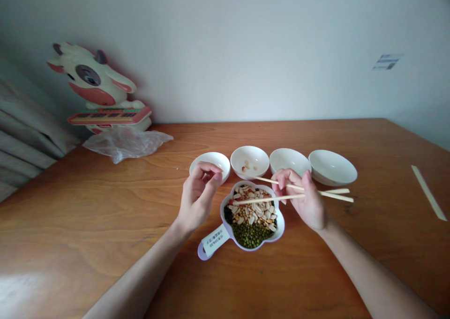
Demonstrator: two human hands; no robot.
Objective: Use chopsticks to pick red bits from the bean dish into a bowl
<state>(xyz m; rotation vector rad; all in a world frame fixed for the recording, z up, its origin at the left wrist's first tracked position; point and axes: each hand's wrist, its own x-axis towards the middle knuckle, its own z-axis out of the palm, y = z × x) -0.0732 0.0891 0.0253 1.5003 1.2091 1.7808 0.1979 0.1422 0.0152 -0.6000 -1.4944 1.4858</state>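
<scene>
My right hand is closed around a pair of wooden chopsticks, whose tips spread apart to the left. One tip reaches over a purple-rimmed white dish with a labelled handle; the other points at a bowl. Split peanuts and yellow beans lie in the dish, with green beans at the near side and dark and red bits at the left. Left of the dish, my left hand is pinched, thumb against curled fingers; anything between them is hidden. A white bowl behind holds a few peanut pieces.
Further white bowls stand in the same row: one behind my left hand, two at the right. A cow-shaped toy keyboard and a crumpled plastic bag are at the back left. A pale strip lies far right.
</scene>
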